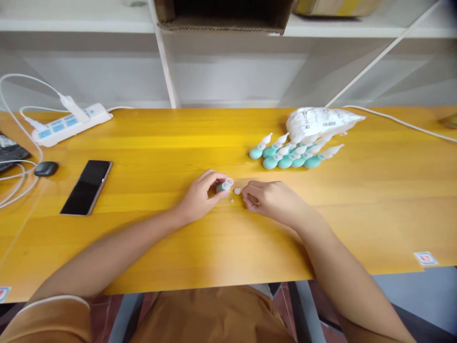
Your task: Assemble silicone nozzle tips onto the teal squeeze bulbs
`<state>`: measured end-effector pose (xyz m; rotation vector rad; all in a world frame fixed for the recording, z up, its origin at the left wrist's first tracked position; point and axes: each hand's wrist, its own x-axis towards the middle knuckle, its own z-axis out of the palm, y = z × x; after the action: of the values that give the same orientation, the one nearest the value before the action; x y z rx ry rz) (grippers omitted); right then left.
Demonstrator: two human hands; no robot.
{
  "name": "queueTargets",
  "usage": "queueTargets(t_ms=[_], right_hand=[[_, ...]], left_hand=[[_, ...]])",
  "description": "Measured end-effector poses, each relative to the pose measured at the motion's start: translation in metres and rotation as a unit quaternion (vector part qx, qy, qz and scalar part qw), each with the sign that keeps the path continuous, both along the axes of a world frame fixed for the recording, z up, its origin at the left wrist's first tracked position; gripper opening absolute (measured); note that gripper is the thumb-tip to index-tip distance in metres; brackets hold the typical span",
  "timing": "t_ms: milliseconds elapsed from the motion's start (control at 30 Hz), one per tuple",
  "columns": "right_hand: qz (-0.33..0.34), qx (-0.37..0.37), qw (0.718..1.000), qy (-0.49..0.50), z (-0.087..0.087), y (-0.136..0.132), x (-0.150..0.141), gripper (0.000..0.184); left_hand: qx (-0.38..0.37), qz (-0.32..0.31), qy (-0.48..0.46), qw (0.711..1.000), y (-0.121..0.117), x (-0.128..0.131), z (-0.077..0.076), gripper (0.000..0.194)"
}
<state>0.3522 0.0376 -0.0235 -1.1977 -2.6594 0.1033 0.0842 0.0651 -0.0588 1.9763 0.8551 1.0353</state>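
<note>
My left hand [202,195] is closed around the teal bulb of a nasal aspirator [222,186]. Its clear open collar [229,181] points up and to the right, with no long tip on it. My right hand [267,197] is just to the right, its fingers curled together. At those fingertips is a small whitish round piece [237,191]; whether it is gripped or only beside them is unclear. A smaller pale disc [232,201] lies on the table between my hands. Behind my right hand stand several teal bulb aspirators [284,161] with translucent pointed tips, grouped in rows.
A white plastic package [314,121] lies behind the aspirators. On the left are a phone [86,187], a black mouse-like object [46,168], cables and a power strip [73,125]. An open cardboard box [223,24] sits on the shelf above the wooden table [160,138].
</note>
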Motion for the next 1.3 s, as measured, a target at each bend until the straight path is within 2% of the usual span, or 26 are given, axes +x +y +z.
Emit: queueTargets(t_ms=[267, 767, 1067, 1300], right_hand=[[-0.015, 0.022, 0.998, -0.050, -0.002, -0.002, -0.015, 0.020], [-0.018, -0.041, 0.999, -0.031, 0.001, -0.003, -0.014, 0.021], [-0.028, -0.070, 0.997, -0.019, 0.002, -0.002, -0.008, 0.007], [-0.017, -0.094, 0.995, 0.026, -0.003, 0.005, -0.007, 0.010]], left_hand=[[0.014, 0.032, 0.014, 0.999, -0.001, 0.000, 0.002, 0.016], [0.021, 0.045, 0.063, 0.997, 0.003, -0.004, -0.001, 0.023], [0.034, 0.039, 0.102, 0.993, 0.005, -0.004, -0.002, 0.023], [0.054, 0.047, 0.150, 0.986, 0.000, -0.007, -0.006, 0.039]])
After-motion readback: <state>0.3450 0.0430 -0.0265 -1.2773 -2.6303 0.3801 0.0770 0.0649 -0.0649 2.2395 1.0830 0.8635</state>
